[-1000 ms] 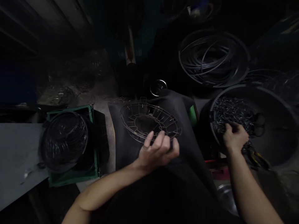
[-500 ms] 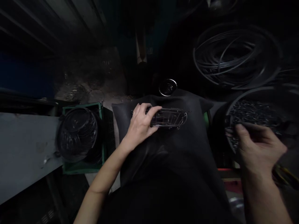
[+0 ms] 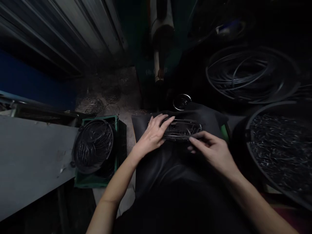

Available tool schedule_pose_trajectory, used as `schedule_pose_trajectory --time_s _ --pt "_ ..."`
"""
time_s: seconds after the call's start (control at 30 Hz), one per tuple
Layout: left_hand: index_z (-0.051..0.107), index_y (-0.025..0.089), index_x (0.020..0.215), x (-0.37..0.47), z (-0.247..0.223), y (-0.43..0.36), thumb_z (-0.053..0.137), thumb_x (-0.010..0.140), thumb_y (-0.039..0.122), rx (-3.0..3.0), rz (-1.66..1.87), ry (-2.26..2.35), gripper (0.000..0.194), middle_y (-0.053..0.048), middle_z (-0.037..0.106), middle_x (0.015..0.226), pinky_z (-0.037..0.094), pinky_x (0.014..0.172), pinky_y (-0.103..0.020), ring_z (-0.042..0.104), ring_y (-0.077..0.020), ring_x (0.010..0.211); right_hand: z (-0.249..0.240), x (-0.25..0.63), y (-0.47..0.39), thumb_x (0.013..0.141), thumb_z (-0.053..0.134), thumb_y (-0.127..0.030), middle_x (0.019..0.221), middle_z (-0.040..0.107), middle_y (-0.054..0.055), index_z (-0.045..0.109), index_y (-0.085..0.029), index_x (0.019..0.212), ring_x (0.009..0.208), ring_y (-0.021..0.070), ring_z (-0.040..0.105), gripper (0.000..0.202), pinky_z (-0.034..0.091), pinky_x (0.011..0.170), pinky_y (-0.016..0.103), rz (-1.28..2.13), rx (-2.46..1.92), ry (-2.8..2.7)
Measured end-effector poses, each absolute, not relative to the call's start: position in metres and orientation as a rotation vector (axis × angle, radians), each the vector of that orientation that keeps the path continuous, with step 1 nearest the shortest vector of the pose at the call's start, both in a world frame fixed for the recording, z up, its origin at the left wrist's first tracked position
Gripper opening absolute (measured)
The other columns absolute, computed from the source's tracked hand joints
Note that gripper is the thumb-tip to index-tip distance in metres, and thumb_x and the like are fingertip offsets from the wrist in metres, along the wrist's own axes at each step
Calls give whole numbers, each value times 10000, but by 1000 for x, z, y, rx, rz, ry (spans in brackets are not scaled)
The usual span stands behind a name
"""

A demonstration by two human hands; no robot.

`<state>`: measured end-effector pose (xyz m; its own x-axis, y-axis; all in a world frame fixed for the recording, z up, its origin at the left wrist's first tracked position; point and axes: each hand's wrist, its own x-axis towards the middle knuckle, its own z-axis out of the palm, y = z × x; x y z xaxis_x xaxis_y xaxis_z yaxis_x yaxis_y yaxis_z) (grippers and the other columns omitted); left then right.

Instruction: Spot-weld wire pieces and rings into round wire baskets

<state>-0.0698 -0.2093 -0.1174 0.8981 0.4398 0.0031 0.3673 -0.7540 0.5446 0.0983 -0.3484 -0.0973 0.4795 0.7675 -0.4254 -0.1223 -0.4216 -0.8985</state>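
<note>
An oblong wire frame, like a small wire basket point(image 3: 181, 131), lies on the dark cloth over my lap. My left hand point(image 3: 156, 130) grips its left end, thumb on the near side and fingers over the far side. At its right end, my right hand point(image 3: 211, 148) is closed in a pinch near the frame's wires. What sits between those fingertips is too small and dark to make out. The dark cloth point(image 3: 168, 169) spreads under both hands.
On the right stands a tub of small metal pieces point(image 3: 282, 149), with a tub of coiled wire point(image 3: 243, 74) behind it. Left is a green crate point(image 3: 117, 136) bearing a bucket of wire rings point(image 3: 94, 146). A pale panel point(image 3: 36, 159) is far left; a metal ring point(image 3: 181, 101) lies ahead.
My right hand has come from the tub of small metal pieces to the right end of the wire basket. My left hand keeps its hold. The whole view has shifted.
</note>
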Motion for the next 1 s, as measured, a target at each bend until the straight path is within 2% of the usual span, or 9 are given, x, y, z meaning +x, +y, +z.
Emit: schedule_pose_trajectory --time_s 0.13,0.27,0.43,0.6,0.77,1.0 --pt "300 219 1382 -69 -120 -210 502 718 2 2573 195 612 727 -110 415 1317 320 1095 -508 401 -249 1259 -106 87 -325 578 785 -515 553 617 15 589 -151 707 489 132 601 434 514 470 221 1130 -1630 -466" --pt "347 224 1359 -70 -119 -213 511 738 25 2646 238 598 672 -94 459 1251 401 1041 -442 456 -231 1186 -112 82 -316 548 796 -522 589 621 16 583 -146 705 525 143 624 460 513 460 212 1085 -1598 -423" --pt "392 230 1342 -66 -114 -213 455 772 1 2759 415 727 618 -87 483 1215 363 1067 -474 481 -219 1152 -114 77 -304 660 737 -499 694 643 16 623 -160 803 590 152 647 385 535 505 235 846 -1639 -566" --pt "416 235 1327 -60 -113 -195 472 787 27 2738 587 847 581 -95 489 1220 358 1075 -474 484 -212 1161 -124 76 -277 787 627 -474 824 686 38 645 -174 892 669 158 654 318 542 618 270 564 -1699 -816" --pt "420 224 1310 -59 -116 -168 511 732 20 2695 660 937 620 -90 492 1235 355 1084 -474 477 -218 1185 -124 78 -243 823 589 -431 779 675 19 651 -176 863 648 139 618 265 495 638 257 307 -1723 -1022" --pt "414 214 1289 -55 -124 -138 465 719 -8 2698 761 969 614 -86 493 1233 343 1094 -489 475 -207 1198 -131 84 -209 833 572 -399 736 654 14 631 -173 819 603 122 579 234 460 592 237 221 -1685 -1129"
